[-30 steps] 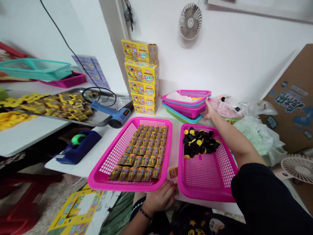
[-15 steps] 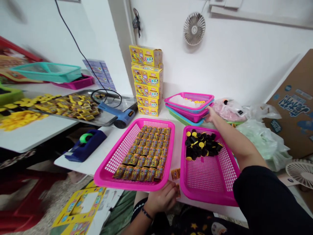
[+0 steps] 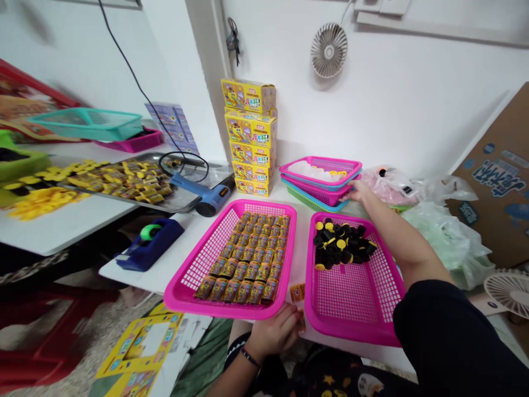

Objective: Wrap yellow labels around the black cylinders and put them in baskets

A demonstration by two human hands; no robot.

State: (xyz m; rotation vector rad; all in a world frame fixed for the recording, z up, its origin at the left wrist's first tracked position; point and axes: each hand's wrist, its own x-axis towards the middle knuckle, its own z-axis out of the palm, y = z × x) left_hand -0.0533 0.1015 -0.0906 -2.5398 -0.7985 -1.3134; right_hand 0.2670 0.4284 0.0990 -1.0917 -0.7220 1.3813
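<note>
My left hand is closed at the table's front edge, its fingertips on a small orange printed wrapper. Another orange wrapper lies just beyond it, between two pink baskets. The left pink basket holds rows of small cylinders in printed wrappers. In the right pink basket is a heap of black cylinders with yellow ends. My right arm stretches past that basket; my right hand grips the right corner of a basket stack, its fingertips partly hidden.
Yellow boxes are stacked by the wall. A blue heat gun and a blue tape dispenser stand at left, near a metal tray of wrapped pieces. Plastic bags and a small fan are at right.
The view has shifted slightly, so things at left appear a little further right. Both hands keep nearly the same positions, left at the wrapper and right at the basket stack.
</note>
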